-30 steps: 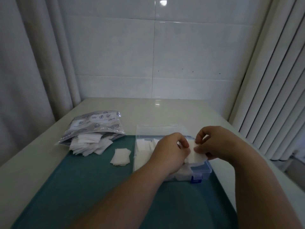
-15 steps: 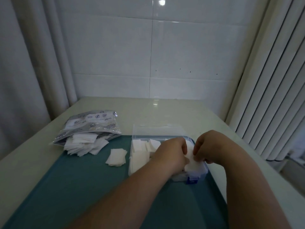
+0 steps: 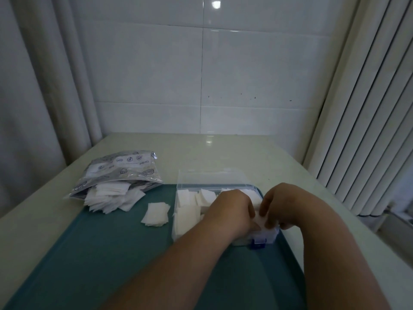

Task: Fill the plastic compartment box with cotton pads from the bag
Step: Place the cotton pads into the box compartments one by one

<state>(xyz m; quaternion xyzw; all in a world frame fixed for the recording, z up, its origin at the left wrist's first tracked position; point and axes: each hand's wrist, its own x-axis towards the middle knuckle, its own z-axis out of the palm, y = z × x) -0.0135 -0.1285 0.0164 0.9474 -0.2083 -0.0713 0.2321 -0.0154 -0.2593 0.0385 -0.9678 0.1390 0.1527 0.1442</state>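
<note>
The clear plastic compartment box (image 3: 178, 191) stands on the teal mat with its lid tilted up at the back and a blue latch (image 3: 258, 242) at the front. White cotton pads fill its left and back compartments. My left hand (image 3: 232, 209) and my right hand (image 3: 281, 204) meet over the front right compartment, fingers pinching a white cotton pad (image 3: 260, 219) and pressing it down there. The silver printed bag (image 3: 120, 170) lies at the left with a heap of pads (image 3: 111, 196) spilling from its mouth. A small stack of pads (image 3: 156, 214) lies between bag and box.
The teal mat (image 3: 100, 253) covers the near half of a pale table (image 3: 212, 151). A curtain hangs at the left, a tiled wall stands behind, and vertical blinds run along the right.
Both hands have come down from above the box into its front right compartment, carrying the pad between them. The view has shifted slightly.
</note>
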